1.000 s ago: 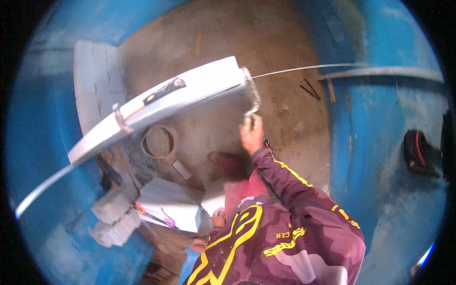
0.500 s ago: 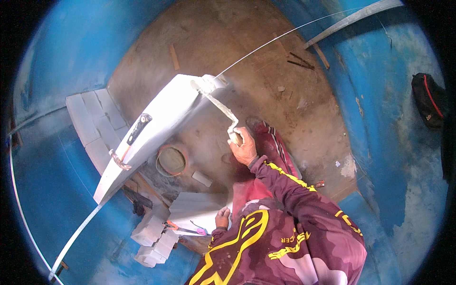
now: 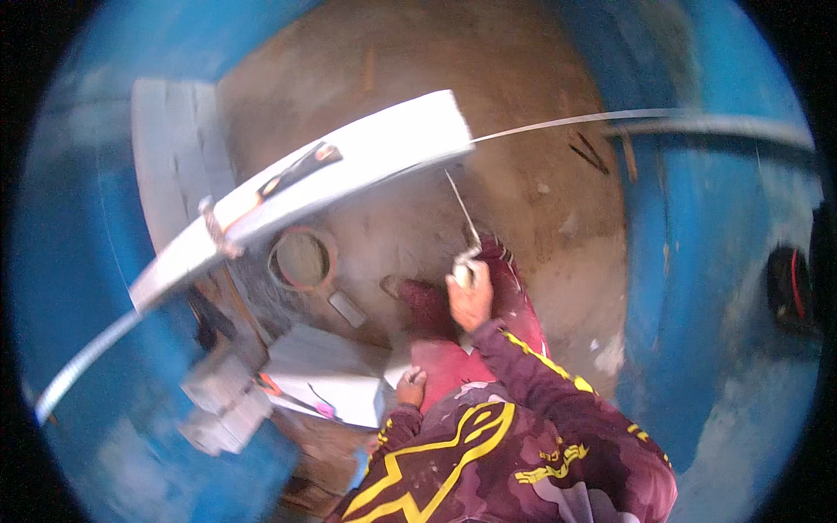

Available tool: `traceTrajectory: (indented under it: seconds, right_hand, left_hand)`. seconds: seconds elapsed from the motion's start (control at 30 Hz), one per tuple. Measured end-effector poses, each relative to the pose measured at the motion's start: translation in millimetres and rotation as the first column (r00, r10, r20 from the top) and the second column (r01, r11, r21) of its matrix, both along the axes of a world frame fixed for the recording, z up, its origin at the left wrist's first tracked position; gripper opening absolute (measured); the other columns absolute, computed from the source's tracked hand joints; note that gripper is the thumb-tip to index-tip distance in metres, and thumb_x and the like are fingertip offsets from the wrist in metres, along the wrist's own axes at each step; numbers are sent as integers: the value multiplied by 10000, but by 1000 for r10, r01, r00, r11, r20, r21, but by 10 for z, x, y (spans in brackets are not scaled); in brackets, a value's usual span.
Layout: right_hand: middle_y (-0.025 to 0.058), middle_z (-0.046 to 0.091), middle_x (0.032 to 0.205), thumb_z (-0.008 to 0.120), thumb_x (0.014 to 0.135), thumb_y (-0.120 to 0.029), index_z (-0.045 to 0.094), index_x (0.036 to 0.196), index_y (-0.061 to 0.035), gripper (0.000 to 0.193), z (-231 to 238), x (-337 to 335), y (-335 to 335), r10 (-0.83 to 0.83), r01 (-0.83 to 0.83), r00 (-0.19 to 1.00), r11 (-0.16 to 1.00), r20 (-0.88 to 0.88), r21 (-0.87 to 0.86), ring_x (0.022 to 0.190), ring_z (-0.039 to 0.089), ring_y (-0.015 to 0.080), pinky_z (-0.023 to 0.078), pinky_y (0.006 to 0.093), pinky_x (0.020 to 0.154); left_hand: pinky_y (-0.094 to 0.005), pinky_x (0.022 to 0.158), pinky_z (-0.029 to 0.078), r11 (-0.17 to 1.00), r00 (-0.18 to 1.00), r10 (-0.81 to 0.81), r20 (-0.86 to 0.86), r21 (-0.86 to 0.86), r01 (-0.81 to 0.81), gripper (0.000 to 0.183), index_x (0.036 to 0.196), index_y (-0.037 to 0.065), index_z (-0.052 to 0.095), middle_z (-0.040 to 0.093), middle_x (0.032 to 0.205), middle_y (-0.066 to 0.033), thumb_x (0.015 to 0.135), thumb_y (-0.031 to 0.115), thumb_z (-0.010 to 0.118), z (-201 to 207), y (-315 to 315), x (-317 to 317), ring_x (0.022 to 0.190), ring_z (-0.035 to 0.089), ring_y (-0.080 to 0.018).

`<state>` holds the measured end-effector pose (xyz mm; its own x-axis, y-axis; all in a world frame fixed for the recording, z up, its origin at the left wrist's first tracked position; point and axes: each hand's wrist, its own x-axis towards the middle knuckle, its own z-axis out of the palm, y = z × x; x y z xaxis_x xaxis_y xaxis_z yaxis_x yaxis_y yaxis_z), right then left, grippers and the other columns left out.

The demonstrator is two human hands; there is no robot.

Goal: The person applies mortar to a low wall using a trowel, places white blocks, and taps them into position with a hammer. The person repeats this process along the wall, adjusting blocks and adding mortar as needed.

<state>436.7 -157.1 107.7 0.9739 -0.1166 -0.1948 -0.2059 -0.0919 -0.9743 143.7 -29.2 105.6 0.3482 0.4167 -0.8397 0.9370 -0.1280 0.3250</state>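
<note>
The right hand [image 3: 471,302] now grips the pale-handled, thin-bladed metal trowel [image 3: 468,255] near the thigh, drawn back from the end of the long white block wall [image 3: 375,139]. The left hand [image 3: 411,385] stays low, fingers curled; whether it holds anything, I cannot tell.

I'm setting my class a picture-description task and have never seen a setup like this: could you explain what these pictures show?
There is no machine here, just a person's two bare hands. The pictures come from a wide camera worn on the person's head, looking down; its lens bends straight edges. The right hand grips a trowel, its blade seen almost edge-on. The left hand is close to the body; I can see nothing held in it. What looks like a hammer lies on a long white wall. Near that wall, on the brown floor, stands a round bucket.
</note>
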Motion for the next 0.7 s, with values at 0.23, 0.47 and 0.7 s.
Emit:
traceTrajectory:
  seconds: [0.23,0.47,0.7]
  right_hand:
    - [225,671,1053,703,838,-219,605,1155,-25,385,-889,-356,63,583,-796,603,488,-545,-359,987,667,389,528,442,852]
    - [189,604,1196,594,874,-208,500,1374,-43,536,-2552,-127,2619,744,-575,-62,-571,-665,-586,1078,597,394,491,535,914]
    - [188,688,1104,535,929,-197,650,1222,-53,346,-3482,-386,5004,515,-202,-199,-854,-834,-479,1100,648,354,509,545,930]
  left_hand:
    - [-459,1079,426,953,999,-6,35,302,-5,494,1256,85,639,576,1372,-184,841,326,752,-554,-308,76,1267,539,-371]
    - [-541,1126,341,893,944,319,85,306,-329,533,1334,128,569,432,1517,-176,842,264,722,-395,-358,79,1382,404,-414]
    - [-545,1103,372,836,864,499,71,221,-502,523,1319,108,557,466,1470,-248,835,190,736,-376,101,-22,1319,456,-472]
